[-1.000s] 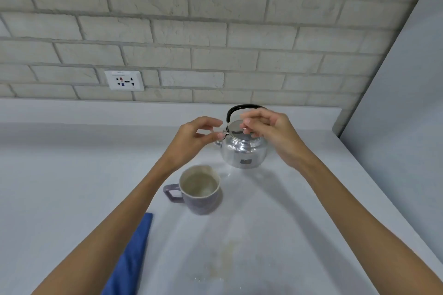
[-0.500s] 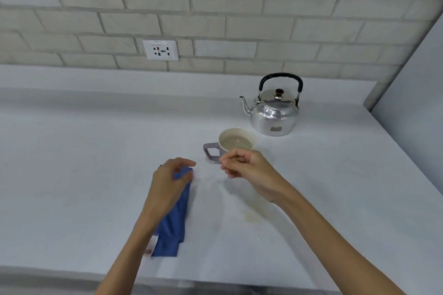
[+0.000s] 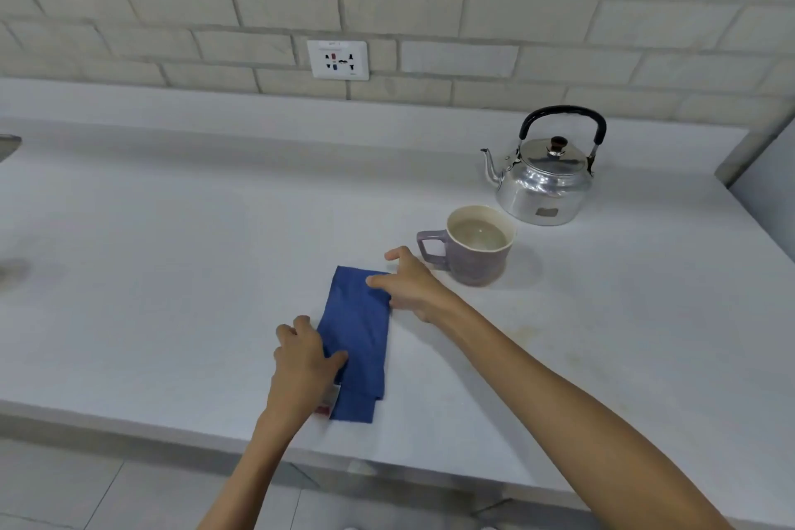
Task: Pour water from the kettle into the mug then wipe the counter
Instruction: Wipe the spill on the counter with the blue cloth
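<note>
A shiny metal kettle with a black handle stands upright at the back right of the counter, lid on. In front of it a lilac mug holds water, its handle pointing left. A folded blue cloth lies flat left of the mug. My left hand rests on the cloth's near left edge, thumb on the fabric. My right hand touches the cloth's far right corner, fingers spread, close to the mug's handle. Neither hand has lifted the cloth.
A brick wall with a power socket runs behind the counter. A grey panel bounds the right end. A faint brownish stain marks the counter right of my right forearm. The counter's front edge lies below my wrists.
Both hands left the kettle and came down to the blue cloth. The view swung right to left, so kettle and mug now sit at the right. The left hand slid down the cloth.
</note>
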The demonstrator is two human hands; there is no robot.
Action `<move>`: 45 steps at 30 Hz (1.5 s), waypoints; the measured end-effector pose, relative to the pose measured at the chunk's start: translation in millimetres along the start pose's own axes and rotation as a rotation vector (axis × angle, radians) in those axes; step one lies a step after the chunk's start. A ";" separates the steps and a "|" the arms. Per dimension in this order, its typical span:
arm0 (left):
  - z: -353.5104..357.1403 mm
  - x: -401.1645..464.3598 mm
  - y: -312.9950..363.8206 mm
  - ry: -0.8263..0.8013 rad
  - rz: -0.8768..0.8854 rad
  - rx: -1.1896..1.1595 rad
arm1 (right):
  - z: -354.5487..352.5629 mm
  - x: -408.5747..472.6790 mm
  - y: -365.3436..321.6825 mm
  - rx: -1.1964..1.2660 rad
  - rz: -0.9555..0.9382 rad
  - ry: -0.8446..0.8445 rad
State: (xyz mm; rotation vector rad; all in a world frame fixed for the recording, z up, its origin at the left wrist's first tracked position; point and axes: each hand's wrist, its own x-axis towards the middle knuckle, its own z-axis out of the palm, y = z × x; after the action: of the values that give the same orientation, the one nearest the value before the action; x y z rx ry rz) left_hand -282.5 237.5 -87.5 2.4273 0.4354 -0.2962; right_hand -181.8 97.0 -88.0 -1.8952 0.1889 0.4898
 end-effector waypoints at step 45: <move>58.3 11.0 35.7 0.137 0.644 0.145 | 11.9 -60.2 100.7 -0.864 -0.429 0.407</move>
State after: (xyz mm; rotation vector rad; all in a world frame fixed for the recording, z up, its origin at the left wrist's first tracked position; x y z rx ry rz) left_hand -264.7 176.8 -115.7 2.5841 -0.3293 0.1241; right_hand -275.0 64.3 -152.4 -2.7750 -0.2070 -0.1611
